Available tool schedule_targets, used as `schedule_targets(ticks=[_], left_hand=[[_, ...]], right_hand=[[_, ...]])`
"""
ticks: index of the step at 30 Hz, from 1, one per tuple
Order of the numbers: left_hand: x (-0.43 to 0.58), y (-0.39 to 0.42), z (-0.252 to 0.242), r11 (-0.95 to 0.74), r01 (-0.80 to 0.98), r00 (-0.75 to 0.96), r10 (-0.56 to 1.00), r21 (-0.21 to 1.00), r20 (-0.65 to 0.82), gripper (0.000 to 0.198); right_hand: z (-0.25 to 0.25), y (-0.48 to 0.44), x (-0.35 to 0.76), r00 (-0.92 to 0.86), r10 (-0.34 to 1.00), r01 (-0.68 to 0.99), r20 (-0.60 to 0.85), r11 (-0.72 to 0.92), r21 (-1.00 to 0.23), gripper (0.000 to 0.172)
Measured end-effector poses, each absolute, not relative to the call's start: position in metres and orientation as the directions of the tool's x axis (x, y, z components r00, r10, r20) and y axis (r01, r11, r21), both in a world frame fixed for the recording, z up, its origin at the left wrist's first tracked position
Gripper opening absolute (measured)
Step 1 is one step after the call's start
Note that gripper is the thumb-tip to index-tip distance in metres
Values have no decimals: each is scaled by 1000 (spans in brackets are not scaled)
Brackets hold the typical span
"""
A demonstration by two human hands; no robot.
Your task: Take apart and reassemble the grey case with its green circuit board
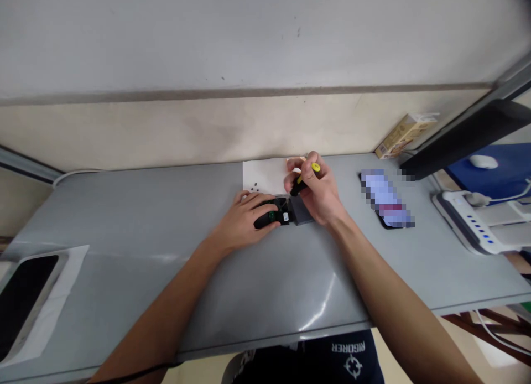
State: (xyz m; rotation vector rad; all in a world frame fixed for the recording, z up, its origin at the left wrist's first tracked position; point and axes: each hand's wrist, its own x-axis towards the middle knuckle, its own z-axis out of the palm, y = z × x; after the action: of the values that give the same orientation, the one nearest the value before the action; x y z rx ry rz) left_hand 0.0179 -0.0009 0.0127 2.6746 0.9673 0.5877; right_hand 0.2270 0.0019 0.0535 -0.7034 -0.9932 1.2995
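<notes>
My left hand (240,221) grips a small black electronic device (284,208) against the table, thumb on its near side and fingers across its far side. Inside the device a bit of green shows, and a small white label sits near its right end. My right hand (323,193) is closed round a yellow-and-black screwdriver (296,187), tilted with its dark end down by the device; the tip is too small to make out. A flat grey piece (302,211) lies at the device's right, partly under my right hand. Several tiny black screws (254,186) rest on white paper (265,171) just beyond.
The grey table (157,218) meets a wall at the back. To the right are a phone (388,201), a white power strip (468,223), a box (402,135) and a black panel (464,140). A black-topped object (27,295) lies on paper at far left.
</notes>
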Motion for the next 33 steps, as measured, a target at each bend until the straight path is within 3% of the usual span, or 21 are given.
schedule_targets(ticks=[4, 12, 19, 29, 33], left_hand=[[18, -1, 14, -745, 566, 702, 660, 352, 267, 23], [18, 0, 10, -750, 570, 698, 658, 337, 284, 23], [18, 0, 12, -749, 563, 704, 656, 349, 273, 23], [17, 1, 10, -755, 558, 699, 651, 344, 295, 23], [18, 1, 11, -756, 558, 705, 650, 343, 284, 23]], right_hand=[[53, 5, 224, 49, 978, -386, 202, 205, -900, 52], [58, 4, 226, -12, 979, -491, 204, 172, -854, 39], [51, 5, 224, 25, 974, -389, 227, 219, -895, 52], [56, 5, 228, -18, 977, -503, 213, 176, -846, 36], [51, 4, 229, 2, 974, -426, 225, 205, -881, 44]])
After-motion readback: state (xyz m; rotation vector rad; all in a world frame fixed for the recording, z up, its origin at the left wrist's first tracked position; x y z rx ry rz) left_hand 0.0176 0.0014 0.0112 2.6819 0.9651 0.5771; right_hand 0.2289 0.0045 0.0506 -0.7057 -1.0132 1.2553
